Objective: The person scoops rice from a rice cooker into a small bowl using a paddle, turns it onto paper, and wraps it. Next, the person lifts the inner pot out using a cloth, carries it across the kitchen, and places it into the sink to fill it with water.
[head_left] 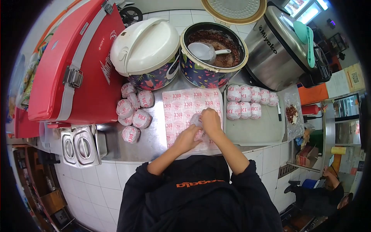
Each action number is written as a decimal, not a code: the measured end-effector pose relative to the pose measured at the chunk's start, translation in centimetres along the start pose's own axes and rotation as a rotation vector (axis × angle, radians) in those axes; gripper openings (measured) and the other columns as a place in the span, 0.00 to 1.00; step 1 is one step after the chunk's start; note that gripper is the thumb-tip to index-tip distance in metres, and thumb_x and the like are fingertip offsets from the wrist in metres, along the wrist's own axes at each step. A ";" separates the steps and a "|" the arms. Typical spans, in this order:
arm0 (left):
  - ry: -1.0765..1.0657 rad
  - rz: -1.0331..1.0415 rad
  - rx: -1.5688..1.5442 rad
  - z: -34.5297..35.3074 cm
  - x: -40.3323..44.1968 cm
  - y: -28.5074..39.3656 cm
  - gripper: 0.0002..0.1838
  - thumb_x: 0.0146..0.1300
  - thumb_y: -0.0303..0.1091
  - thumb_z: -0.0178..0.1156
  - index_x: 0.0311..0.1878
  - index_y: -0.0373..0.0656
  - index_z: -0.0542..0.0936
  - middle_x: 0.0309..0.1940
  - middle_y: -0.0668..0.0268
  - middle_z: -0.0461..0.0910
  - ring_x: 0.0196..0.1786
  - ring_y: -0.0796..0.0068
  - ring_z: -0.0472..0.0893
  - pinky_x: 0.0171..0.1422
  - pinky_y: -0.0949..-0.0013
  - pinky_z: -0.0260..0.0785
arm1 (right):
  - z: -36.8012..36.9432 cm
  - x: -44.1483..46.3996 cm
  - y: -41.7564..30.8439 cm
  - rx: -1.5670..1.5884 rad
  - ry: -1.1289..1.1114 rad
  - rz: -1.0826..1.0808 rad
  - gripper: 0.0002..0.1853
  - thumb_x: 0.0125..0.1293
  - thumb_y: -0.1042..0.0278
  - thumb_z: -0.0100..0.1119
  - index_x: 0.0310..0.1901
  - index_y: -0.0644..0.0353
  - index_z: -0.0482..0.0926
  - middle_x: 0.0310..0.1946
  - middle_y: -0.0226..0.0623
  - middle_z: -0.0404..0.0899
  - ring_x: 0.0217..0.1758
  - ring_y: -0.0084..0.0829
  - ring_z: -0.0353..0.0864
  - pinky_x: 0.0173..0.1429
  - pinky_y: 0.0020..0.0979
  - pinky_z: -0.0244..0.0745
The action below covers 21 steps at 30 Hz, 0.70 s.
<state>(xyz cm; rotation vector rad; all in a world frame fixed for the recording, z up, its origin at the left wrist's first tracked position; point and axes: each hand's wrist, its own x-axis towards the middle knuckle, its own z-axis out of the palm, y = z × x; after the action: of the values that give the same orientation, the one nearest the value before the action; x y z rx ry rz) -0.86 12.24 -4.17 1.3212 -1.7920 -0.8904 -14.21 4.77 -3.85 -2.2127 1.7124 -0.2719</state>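
On a stack of white paper sheets (176, 102) with red "RICE" print, a rice bundle (196, 120) in paper lies partly hidden by my hands. My left hand (187, 138) curls round its near left side, fingers closed on it. From the right, my right hand (211, 122) pinches the paper at its upper side. Left of the sheets is a loose heap of wrapped rice bundles (142, 118). More wrapped bundles (240, 110) stand in two rows on a pale tray (253, 131) to the right, beside a black marker (279, 112).
An open patterned rice cooker (208, 75) with dark rice and a white scoop (203, 52) stands behind the sheets. Around it are a lidded cooker (148, 48), a steel Miyako cooker (270, 50), a red cool box (75, 62) and steel containers (83, 147). Another person (319, 197) is at lower right.
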 end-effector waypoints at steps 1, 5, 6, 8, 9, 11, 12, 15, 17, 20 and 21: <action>-0.113 0.079 0.080 -0.6 0.4 -0.4 0.12 0.45 0.23 0.60 0.37 0.40 0.77 0.29 0.56 0.78 0.34 0.56 0.79 0.36 0.61 0.70 | 0.2 -0.2 -0.5 -0.001 0.002 -0.002 0.07 0.49 0.72 0.61 0.24 0.68 0.77 0.29 0.46 0.73 0.34 0.46 0.75 0.39 0.39 0.73; -0.148 -0.234 0.161 -1.0 1.9 -2.1 0.13 0.39 0.20 0.59 0.32 0.43 0.80 0.32 0.59 0.77 0.35 0.59 0.78 0.36 0.62 0.70 | 1.0 -2.5 -2.1 0.122 0.106 -0.237 0.04 0.46 0.74 0.56 0.25 0.65 0.77 0.29 0.43 0.73 0.38 0.42 0.74 0.40 0.38 0.72; -0.092 -0.286 0.110 -0.6 1.8 -2.2 0.12 0.43 0.20 0.56 0.32 0.44 0.82 0.34 0.61 0.78 0.34 0.59 0.79 0.33 0.64 0.69 | 0.9 -2.8 -2.2 0.158 0.128 -0.248 0.05 0.47 0.75 0.55 0.27 0.65 0.77 0.29 0.42 0.73 0.38 0.41 0.74 0.41 0.37 0.72; 0.056 -0.354 0.155 0.3 2.1 -2.5 0.10 0.42 0.20 0.57 0.29 0.42 0.82 0.32 0.60 0.79 0.33 0.59 0.79 0.34 0.65 0.70 | 1.1 -4.1 -2.2 0.207 0.180 -0.270 0.11 0.48 0.77 0.52 0.36 0.65 0.79 0.31 0.40 0.73 0.39 0.40 0.73 0.42 0.35 0.71; 0.199 -0.425 0.202 0.7 2.2 -2.6 0.08 0.42 0.19 0.57 0.27 0.41 0.82 0.29 0.59 0.80 0.32 0.59 0.79 0.36 0.67 0.71 | 1.4 -4.9 -2.1 0.209 0.178 -0.268 0.11 0.48 0.77 0.52 0.36 0.65 0.79 0.31 0.40 0.73 0.39 0.40 0.73 0.42 0.35 0.71; 0.284 -0.296 0.017 1.3 2.4 -2.9 0.09 0.41 0.19 0.58 0.28 0.40 0.82 0.27 0.58 0.80 0.31 0.61 0.80 0.38 0.68 0.71 | 1.8 -6.2 -1.5 0.256 0.261 -0.316 0.15 0.48 0.77 0.52 0.41 0.64 0.77 0.37 0.41 0.74 0.47 0.40 0.72 0.47 0.36 0.69; 0.368 -0.164 -0.167 1.8 2.5 -3.2 0.09 0.40 0.19 0.59 0.29 0.39 0.82 0.26 0.58 0.80 0.30 0.62 0.80 0.40 0.69 0.72 | 1.8 -6.6 -1.4 0.253 0.263 -0.314 0.15 0.48 0.77 0.52 0.41 0.64 0.77 0.37 0.41 0.74 0.47 0.40 0.72 0.47 0.36 0.69; 0.065 -0.325 -0.314 1.0 2.5 -4.3 0.15 0.45 0.16 0.56 0.39 0.36 0.80 0.34 0.59 0.80 0.35 0.69 0.79 0.42 0.70 0.71 | 1.8 -7.2 -1.4 0.100 0.394 -0.376 0.21 0.48 0.75 0.55 0.48 0.63 0.76 0.38 0.39 0.75 0.46 0.39 0.72 0.50 0.35 0.66; -0.064 -0.478 -0.399 -0.2 3.2 -4.8 0.13 0.49 0.20 0.56 0.40 0.35 0.79 0.34 0.59 0.80 0.34 0.68 0.79 0.40 0.72 0.72 | 1.5 -7.4 -1.1 0.031 0.321 -0.375 0.30 0.45 0.71 0.59 0.55 0.62 0.70 0.44 0.40 0.73 0.49 0.39 0.71 0.53 0.38 0.63; -0.228 -0.850 -0.587 -1.1 4.6 -3.6 0.12 0.56 0.29 0.55 0.42 0.33 0.78 0.31 0.59 0.80 0.31 0.66 0.80 0.35 0.74 0.72 | 2.1 -6.1 1.2 0.053 0.232 -0.451 0.32 0.49 0.64 0.60 0.59 0.60 0.65 0.46 0.43 0.72 0.51 0.39 0.71 0.53 0.37 0.63; -0.258 -1.062 -0.682 -1.2 5.0 -3.3 0.14 0.59 0.34 0.55 0.42 0.33 0.78 0.29 0.59 0.80 0.29 0.65 0.81 0.32 0.76 0.73 | 0.8 -5.6 1.4 0.052 0.236 -0.448 0.32 0.49 0.64 0.60 0.59 0.60 0.65 0.46 0.43 0.72 0.51 0.39 0.71 0.53 0.37 0.63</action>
<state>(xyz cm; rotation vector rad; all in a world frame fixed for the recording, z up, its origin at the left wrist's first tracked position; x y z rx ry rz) 0.69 6.46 -5.65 1.6725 -0.6613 -2.0686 -16.66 9.98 -4.82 -2.5875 1.2684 -0.6992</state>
